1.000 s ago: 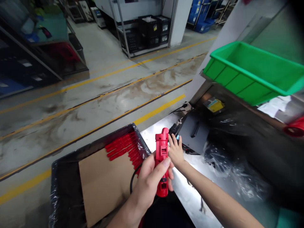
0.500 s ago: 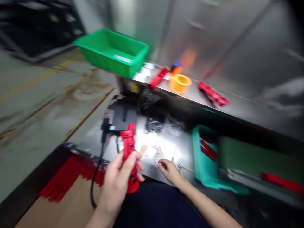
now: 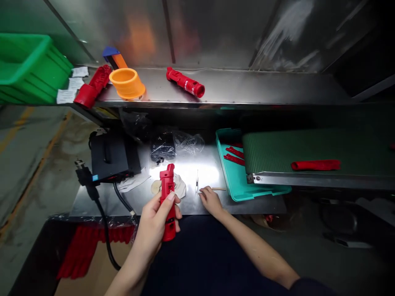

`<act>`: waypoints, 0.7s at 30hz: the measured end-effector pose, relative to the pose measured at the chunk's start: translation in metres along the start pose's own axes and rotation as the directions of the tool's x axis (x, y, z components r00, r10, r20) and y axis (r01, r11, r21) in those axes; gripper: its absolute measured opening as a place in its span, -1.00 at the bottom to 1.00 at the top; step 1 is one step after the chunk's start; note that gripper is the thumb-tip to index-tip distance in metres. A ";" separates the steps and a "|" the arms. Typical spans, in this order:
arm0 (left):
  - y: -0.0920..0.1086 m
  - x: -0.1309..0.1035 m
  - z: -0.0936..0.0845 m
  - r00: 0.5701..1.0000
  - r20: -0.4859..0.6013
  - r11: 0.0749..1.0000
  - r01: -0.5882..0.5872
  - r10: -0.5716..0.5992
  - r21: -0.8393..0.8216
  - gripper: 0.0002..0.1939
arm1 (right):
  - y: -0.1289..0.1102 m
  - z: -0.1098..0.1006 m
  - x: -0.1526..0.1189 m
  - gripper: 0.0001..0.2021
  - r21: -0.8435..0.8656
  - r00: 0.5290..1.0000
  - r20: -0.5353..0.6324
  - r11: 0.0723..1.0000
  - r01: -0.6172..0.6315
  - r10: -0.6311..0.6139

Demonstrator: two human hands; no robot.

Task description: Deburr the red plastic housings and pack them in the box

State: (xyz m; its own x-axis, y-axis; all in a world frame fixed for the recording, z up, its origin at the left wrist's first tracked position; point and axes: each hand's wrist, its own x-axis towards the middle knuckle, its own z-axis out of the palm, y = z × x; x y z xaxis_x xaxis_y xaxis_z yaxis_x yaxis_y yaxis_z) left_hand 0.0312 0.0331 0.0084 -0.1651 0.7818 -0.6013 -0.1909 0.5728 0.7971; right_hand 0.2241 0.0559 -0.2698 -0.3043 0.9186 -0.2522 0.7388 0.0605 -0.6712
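Note:
A red plastic tubular housing [image 3: 168, 185] stands nearly upright in my left hand [image 3: 157, 213], with the thumb pressed on its front and the fingers wrapped behind it. My right hand [image 3: 212, 201] is low over the metal table, fingers loosely bent and apart. Beside its fingertips lies a thin, light-and-dark tool [image 3: 197, 183] whose kind I cannot make out; whether they touch is unclear. Another slim tan handle [image 3: 219, 188] lies just behind that hand. A crumpled whitish cloth or glove [image 3: 180, 186] lies behind the red housing.
On the shelf [image 3: 247, 88] are a red housing [image 3: 185, 82], an orange ring [image 3: 128, 84] and a green bin [image 3: 40, 78]. Below are a black box [image 3: 108, 154] with a cable, a teal tray [image 3: 230, 172] of red parts, and a green conveyor belt [image 3: 293, 148] carrying a red part.
The view has swung to the right and steadied, so the shelf and bin appear further left. My left hand still grips the red housing; my right hand is now beside the thin tool.

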 end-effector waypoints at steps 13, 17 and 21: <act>0.004 -0.025 0.003 0.957 -0.231 0.953 -0.109 0.178 0.284 -0.55 | -0.098 0.007 0.065 -0.77 0.285 0.972 0.113 0.944 0.168 -0.207; 0.001 -0.026 -0.002 0.934 -0.211 0.900 -0.189 0.288 0.392 -0.57 | -0.123 -0.061 0.041 -0.75 0.456 0.980 -0.042 0.869 0.191 -0.193; -0.002 -0.020 0.003 0.876 -0.146 0.771 -0.311 0.459 0.556 -0.66 | -0.164 -0.145 0.002 -0.76 0.562 0.952 -0.149 0.769 0.305 -0.269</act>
State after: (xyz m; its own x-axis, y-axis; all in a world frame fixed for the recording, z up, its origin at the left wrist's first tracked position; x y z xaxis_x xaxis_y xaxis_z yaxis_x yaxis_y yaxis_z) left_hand 0.0373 0.0174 0.0189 -0.3738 0.9120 -0.1688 0.4418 0.3352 0.8321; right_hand 0.1897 0.1047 -0.0592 -0.3987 0.9160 0.0443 0.1371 0.1073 -0.9847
